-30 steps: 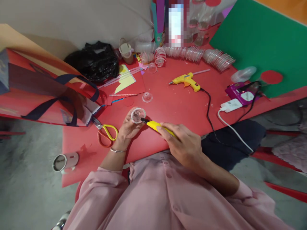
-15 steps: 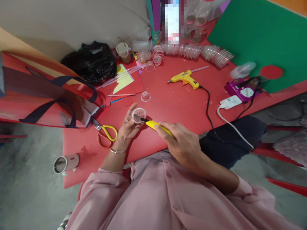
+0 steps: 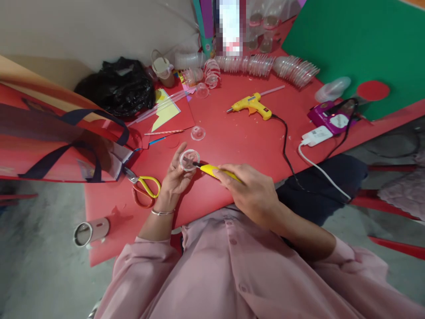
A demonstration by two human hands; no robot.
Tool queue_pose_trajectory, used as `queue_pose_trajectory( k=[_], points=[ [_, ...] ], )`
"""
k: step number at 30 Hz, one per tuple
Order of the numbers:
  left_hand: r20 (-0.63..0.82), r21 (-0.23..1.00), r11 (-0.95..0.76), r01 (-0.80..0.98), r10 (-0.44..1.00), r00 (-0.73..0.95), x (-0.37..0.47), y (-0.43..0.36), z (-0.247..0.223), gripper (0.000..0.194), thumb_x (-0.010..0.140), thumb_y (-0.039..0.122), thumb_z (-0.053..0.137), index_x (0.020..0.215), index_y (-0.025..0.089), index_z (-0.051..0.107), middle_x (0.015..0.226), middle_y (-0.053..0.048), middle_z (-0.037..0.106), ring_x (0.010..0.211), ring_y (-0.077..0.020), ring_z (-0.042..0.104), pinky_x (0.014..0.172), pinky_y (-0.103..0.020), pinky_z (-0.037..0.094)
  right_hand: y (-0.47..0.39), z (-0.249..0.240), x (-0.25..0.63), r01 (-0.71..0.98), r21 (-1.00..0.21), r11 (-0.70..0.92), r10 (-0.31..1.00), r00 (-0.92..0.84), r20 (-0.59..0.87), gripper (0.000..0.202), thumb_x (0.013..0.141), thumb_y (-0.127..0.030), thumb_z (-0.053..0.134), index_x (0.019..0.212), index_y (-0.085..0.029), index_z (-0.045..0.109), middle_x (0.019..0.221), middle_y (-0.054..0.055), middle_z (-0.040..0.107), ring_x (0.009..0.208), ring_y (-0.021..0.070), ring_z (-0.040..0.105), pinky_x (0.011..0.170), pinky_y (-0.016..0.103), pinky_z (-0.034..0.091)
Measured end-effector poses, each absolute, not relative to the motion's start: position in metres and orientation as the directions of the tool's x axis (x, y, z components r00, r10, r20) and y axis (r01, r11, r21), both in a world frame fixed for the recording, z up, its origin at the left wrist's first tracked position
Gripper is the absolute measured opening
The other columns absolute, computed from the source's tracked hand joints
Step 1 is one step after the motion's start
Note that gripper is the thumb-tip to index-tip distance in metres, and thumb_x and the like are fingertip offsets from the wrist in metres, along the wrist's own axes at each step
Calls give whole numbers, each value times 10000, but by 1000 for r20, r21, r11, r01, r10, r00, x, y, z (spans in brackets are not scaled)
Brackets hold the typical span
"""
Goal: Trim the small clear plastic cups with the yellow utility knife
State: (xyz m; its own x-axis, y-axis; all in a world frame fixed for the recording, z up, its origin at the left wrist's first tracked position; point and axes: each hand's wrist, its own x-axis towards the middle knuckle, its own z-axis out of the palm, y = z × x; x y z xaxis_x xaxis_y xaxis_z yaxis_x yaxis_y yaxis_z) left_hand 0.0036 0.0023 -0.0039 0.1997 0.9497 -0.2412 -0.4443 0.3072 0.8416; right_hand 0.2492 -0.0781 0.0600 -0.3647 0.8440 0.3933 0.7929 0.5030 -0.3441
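My left hand (image 3: 177, 176) holds a small clear plastic dome lid (image 3: 190, 155) by its rim, above the near part of the red table. In my right hand (image 3: 249, 186) is a yellow utility knife (image 3: 212, 171), its handle wrapped by my fingers. The knife's blade reaches over the lid's round opening; whether it touches the plastic I cannot tell. Another clear lid (image 3: 198, 133) lies on the table just beyond my left hand. Scissors (image 3: 142, 186) with a yellow and a red-brown handle lie to the left of my left wrist.
A yellow glue gun (image 3: 251, 105) with a black cord lies at centre right, near a purple power box (image 3: 333, 117). Stacked clear lids (image 3: 260, 65) line the back. A black plastic bag (image 3: 116, 88), a large bag (image 3: 59, 137) and a metal cup (image 3: 91, 231) are at the left.
The whole view has shifted slightly, so things on the table appear a little further left. Both hands keep their holds, the knife blade still at the lid.
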Motion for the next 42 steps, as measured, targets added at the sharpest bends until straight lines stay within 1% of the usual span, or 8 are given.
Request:
queue_pose_trajectory(
  k=[4,8,12,17,34,36,40,42],
  points=[
    [-228,864,286,-414,956,184,2,3,-5,906,545,447,982,1371,339,624,1189,-77,694,866,-148,633,487,-211,318,-76,60,250,755,-408,514,844,-360,397,381,1032,-150,464,1367,-251,615,1276,31,721,1064,161,666,792,266,506],
    [-220,865,285,-413,955,198,0,4,-9,899,575,442,974,1389,335,607,1185,-76,695,962,-174,660,492,-204,325,-78,58,249,788,-349,507,842,-365,397,426,1025,-134,470,1415,-265,579,1303,20,706,1027,161,653,752,274,481],
    [-224,819,302,-489,951,212,1,4,-9,845,575,340,988,1347,308,646,1153,-69,704,855,-129,645,482,-173,326,-80,56,250,804,-310,507,845,-392,365,501,1024,-145,483,1505,-286,500,1377,25,671,1016,171,626,751,290,461],
    [-266,740,340,-581,941,212,3,4,-5,858,541,201,999,1331,233,663,1123,-91,719,770,-96,604,509,-159,358,-80,56,251,802,-279,528,826,-409,387,470,1025,-169,519,1487,-259,530,1371,46,678,984,182,609,758,303,455],
    [-282,689,370,-623,929,241,8,2,-1,692,607,147,967,1245,196,705,1063,-93,722,666,-76,557,512,-169,394,-76,55,253,800,-228,556,789,-421,447,373,1038,-185,531,1399,-236,608,1322,40,705,952,175,600,773,309,458],
    [-309,661,373,-651,926,217,9,2,-1,577,636,127,950,1163,183,720,1035,-84,714,670,-76,567,497,-161,380,-74,51,253,798,-257,545,798,-400,450,379,1040,-217,544,1412,-270,594,1340,18,694,987,172,607,777,297,459],
    [-445,556,410,-723,882,158,14,1,0,149,833,175,829,871,153,687,860,-43,672,587,-56,510,449,-156,338,-74,45,251,788,-299,537,801,-367,473,390,1035,-212,553,1416,-286,586,1356,11,682,1027,165,622,800,279,475],
    [-477,495,423,-759,862,170,16,0,0,179,913,249,764,811,145,660,795,-32,639,566,-57,487,452,-162,358,-75,42,249,780,-285,557,779,-371,506,414,1024,-172,555,1428,-263,579,1369,32,677,1035,172,629,827,290,492]
  ],
)
